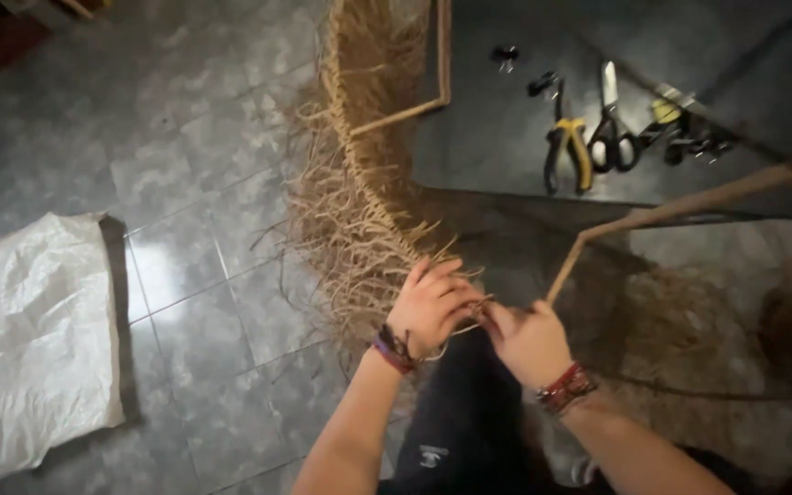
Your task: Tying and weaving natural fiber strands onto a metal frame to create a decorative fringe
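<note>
A long fringe of dry tan fibre (355, 197) is bound along a bent cane frame (653, 215) and hangs toward the tiled floor. My left hand (428, 307) is closed over the near end of the fringe where it meets the cane. My right hand (529, 339) pinches strands of fibre at the same spot, close beside the left hand. Both wrists wear bead bracelets. The cane rises from my hands toward the upper right. My dark trouser leg (456, 422) is below the hands.
A low dark table (506, 137) at the back holds yellow-handled pliers (566, 142), black-handled scissors (609, 128), binder clips and small tools. A white woven sack (43, 339) lies flat on the grey floor tiles at left. A loose pile of fibre (689, 339) lies at right.
</note>
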